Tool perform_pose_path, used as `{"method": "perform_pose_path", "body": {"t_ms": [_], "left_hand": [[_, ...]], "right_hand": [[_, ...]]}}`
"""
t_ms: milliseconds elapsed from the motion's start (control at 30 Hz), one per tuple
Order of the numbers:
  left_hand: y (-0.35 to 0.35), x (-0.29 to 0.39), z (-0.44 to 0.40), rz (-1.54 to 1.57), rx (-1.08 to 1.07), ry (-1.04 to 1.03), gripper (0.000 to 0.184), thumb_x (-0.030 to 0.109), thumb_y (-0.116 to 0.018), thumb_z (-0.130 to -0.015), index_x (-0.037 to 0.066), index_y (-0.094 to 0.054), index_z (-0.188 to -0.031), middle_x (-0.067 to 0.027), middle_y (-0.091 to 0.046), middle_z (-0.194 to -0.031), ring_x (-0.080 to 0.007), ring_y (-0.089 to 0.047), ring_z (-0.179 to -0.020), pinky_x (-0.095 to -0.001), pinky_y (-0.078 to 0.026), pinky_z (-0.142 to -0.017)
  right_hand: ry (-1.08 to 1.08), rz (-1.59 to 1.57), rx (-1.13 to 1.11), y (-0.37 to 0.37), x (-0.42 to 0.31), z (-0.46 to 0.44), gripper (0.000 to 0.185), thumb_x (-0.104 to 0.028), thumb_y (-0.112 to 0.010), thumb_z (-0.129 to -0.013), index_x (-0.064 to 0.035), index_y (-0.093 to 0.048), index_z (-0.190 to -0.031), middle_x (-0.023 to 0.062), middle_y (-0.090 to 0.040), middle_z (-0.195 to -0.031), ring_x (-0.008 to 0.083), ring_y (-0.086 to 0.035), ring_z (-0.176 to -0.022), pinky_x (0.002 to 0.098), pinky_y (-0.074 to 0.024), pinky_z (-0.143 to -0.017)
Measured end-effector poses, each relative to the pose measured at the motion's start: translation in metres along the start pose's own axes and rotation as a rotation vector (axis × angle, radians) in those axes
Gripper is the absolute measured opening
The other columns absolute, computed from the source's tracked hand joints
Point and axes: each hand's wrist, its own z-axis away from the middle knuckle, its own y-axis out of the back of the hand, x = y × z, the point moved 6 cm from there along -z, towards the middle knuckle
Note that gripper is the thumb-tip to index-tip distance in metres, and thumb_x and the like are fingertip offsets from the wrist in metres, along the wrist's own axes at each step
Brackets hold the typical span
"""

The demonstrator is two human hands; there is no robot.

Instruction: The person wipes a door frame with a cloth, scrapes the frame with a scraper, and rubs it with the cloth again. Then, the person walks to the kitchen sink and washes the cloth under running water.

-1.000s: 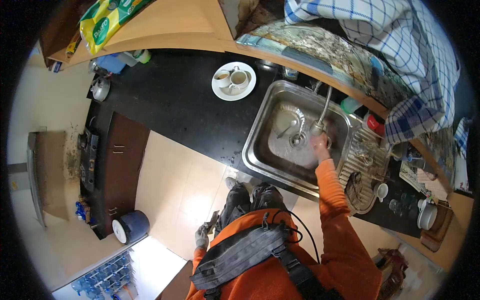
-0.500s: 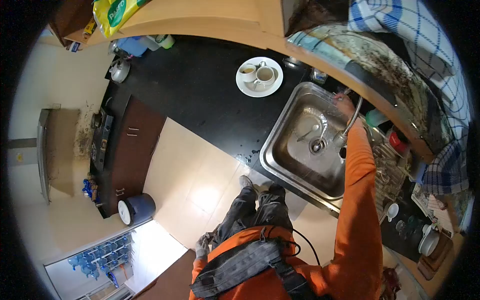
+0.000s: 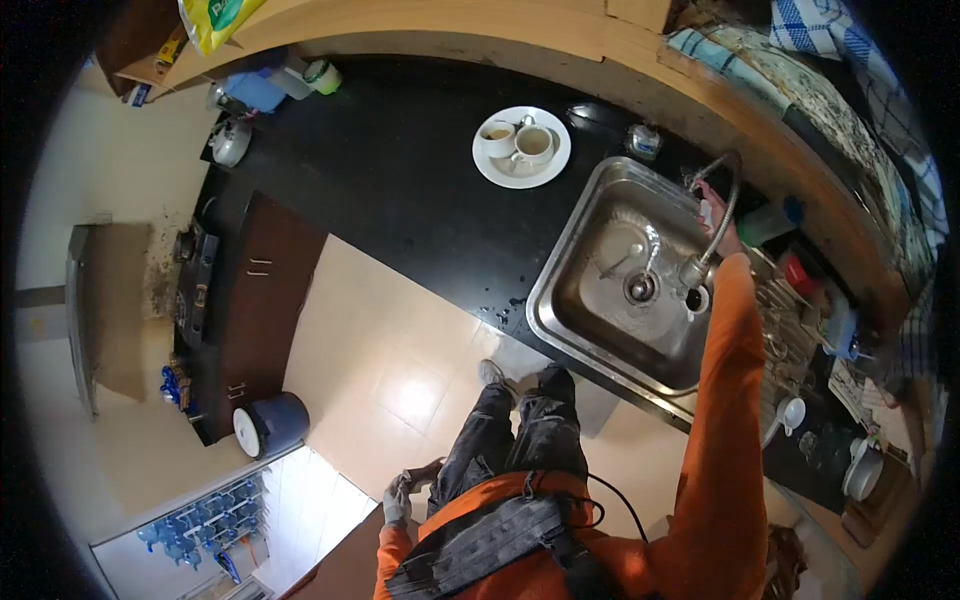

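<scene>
My right hand (image 3: 718, 218) reaches past the sink's right rim to the base of the faucet (image 3: 735, 185), its fingers closed at the handle there. The bent metal spout ends over the steel sink (image 3: 566, 270). In the basin lie a spoon (image 3: 620, 262) and, near the right wall below the spout, a white cup (image 3: 697, 300). Low on the left, beside my leg, hangs my left hand (image 3: 397, 500), away from the counter. A dark shape is next to its fingers; whether it is held I cannot tell.
A white plate (image 3: 548, 178) with two cups stands on the black counter (image 3: 390, 160). Near the sink are a glass jar (image 3: 645, 142), a green bottle (image 3: 768, 222) and a dish rack (image 3: 785, 320). A wooden shelf (image 3: 480, 35) overhangs the counter. A kettle (image 3: 231, 142) stands far left.
The view has shifted slightly. My right hand stays at the faucet base and shows more clearly beside the bent spout. My left hand remains low by my leg.
</scene>
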Motion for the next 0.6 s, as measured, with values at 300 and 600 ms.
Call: {"method": "perform_pose_path", "body": {"t_ms": [300,600], "left_hand": [[-0.04,-0.062,0.014,0.341,-0.009,0.077,0.043,0.032,-0.047,-0.109,-0.003,-0.067,-0.124,-0.012,-0.072,-0.115,-0.021,-0.067,-0.107,-0.0356,-0.051,-0.098],[-0.001,-0.151,0.034,0.496,0.127,0.159,0.037,0.029,-0.053,-0.106,-0.001,-0.071,-0.118,-0.0104,-0.072,-0.117,-0.0202,-0.067,-0.106,-0.0368,-0.051,-0.101]], "right_hand": [[0.063,-0.209,0.327,0.014,0.131,0.175,0.042,-0.042,-0.058,-0.101,-0.0077,-0.06,-0.124,0.0001,-0.059,-0.08,0.0133,-0.055,-0.059,0.0313,-0.0412,-0.047],[0.134,1.243,0.665,0.081,0.203,0.118,0.033,-0.025,-0.062,-0.096,-0.0064,-0.064,-0.124,0.007,-0.071,-0.089,0.0226,-0.069,-0.072,0.042,-0.0533,-0.064]]}}
